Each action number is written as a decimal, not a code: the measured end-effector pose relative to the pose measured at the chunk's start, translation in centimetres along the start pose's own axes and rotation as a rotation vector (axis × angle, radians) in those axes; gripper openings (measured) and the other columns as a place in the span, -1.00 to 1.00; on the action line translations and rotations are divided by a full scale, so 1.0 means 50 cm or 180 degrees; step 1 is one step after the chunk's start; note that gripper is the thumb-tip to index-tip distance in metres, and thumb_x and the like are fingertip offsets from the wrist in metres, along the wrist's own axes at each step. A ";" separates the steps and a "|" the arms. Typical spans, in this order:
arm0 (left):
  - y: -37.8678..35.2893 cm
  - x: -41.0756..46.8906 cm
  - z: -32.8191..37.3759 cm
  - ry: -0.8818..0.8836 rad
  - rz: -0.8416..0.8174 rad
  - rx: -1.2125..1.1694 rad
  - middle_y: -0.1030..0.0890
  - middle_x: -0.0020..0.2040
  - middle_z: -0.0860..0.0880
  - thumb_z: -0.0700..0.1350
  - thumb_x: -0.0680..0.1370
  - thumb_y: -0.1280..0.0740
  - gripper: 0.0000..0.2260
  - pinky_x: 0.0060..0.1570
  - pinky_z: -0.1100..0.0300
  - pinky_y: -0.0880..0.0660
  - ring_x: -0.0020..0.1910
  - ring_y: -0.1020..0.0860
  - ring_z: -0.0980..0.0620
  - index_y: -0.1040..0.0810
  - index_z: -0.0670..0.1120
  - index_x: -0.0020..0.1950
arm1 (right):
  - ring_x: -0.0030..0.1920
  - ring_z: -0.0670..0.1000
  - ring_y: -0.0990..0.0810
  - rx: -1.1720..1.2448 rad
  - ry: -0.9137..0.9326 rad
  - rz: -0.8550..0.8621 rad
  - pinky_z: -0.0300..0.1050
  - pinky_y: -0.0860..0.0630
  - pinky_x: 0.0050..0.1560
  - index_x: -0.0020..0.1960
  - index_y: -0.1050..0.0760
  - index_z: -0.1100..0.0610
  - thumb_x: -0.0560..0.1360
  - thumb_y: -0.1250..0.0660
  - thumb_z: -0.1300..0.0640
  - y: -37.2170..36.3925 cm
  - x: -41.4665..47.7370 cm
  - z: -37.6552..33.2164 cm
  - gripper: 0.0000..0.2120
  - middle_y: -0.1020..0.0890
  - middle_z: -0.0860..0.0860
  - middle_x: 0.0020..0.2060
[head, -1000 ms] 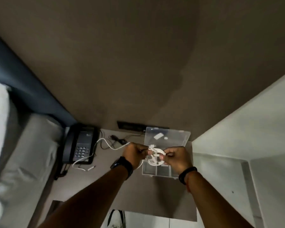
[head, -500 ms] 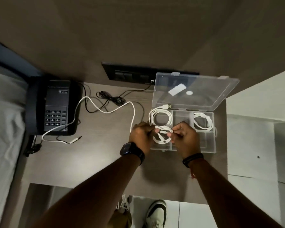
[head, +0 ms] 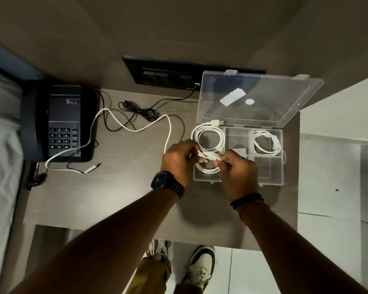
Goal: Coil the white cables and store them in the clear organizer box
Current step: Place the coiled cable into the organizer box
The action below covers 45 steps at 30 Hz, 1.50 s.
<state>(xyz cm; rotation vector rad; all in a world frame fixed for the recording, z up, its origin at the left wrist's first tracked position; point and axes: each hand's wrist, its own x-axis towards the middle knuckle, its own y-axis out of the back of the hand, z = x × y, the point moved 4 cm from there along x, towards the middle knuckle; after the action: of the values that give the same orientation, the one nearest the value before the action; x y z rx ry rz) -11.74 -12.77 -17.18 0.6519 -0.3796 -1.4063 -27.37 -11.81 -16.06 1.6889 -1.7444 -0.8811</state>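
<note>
**Coil held over the box**

I see my left hand (head: 180,160) and right hand (head: 238,170), each grip pinching a small cable coil (head: 207,166) above the front-left compartment of the open box (head: 270,181). Its tail (head: 136,129) trails across the surface (head: 115,198) toward the phone (head: 57,122).

This looks like a hotel room. A black desk phone (head: 60,122) with a keypad sits on a small wood-grain surface (head: 119,192) right beside a bed (head: 0,145) with pale bedding and a dark headboard. A black switch and socket panel (head: 164,75) is set into the plain brown wall just above the surface, with a thin black cord (head: 140,113) plugged in. The floor (head: 331,240) is pale tile.
</note>
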 end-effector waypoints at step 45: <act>0.030 -0.015 -0.045 -0.0809 -0.1346 0.2318 -0.44 0.35 -0.12 0.10 0.48 -0.34 -0.41 0.22 -0.07 -0.32 0.27 -0.41 -0.19 -0.27 -0.04 0.44 | -0.01 0.18 -0.62 -0.1547 0.0017 -0.0708 -0.03 -0.54 -0.13 0.16 -0.56 0.12 0.51 -0.31 0.06 -0.019 -0.015 -0.025 -0.74 -0.64 0.11 0.03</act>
<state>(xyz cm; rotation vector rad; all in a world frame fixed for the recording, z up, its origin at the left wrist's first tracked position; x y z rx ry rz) -9.31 -11.57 -17.86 1.1958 -1.0283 -1.7623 -25.78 -11.16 -15.94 1.5615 -1.2183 -1.2773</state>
